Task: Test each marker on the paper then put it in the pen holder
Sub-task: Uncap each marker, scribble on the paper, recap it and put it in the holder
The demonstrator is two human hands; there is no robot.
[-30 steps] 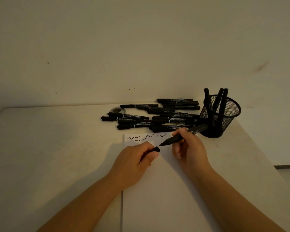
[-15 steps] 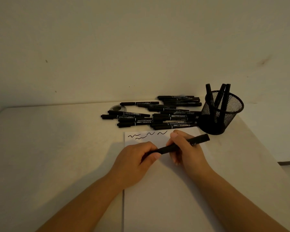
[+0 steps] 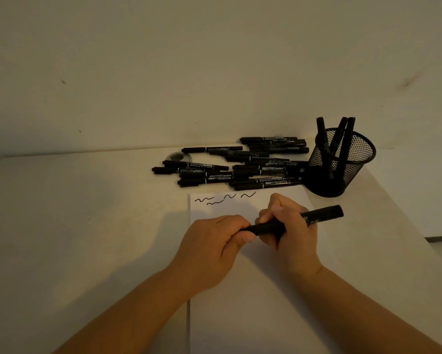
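Observation:
Both hands hold one black marker [image 3: 319, 215] over the white paper [image 3: 240, 302]. My right hand [image 3: 288, 226] grips its barrel, and the free end points right toward the pen holder. My left hand [image 3: 214, 241] is closed on the cap end, and the cap sits pressed on the marker. Several black squiggles [image 3: 225, 198] run along the paper's top edge. The black mesh pen holder [image 3: 342, 162] stands at the back right with three markers upright in it. A pile of black markers [image 3: 240, 164] lies behind the paper.
A small round clear lid [image 3: 178, 157] lies left of the pile. The wall [image 3: 189, 72] rises right behind the table. The table's right edge [image 3: 406, 221] runs diagonally just past the pen holder, with floor beyond.
A second ago the marker was uncapped, its tip over the paper, the cap apart in my left hand. The hands came together and the cap is now on the marker.

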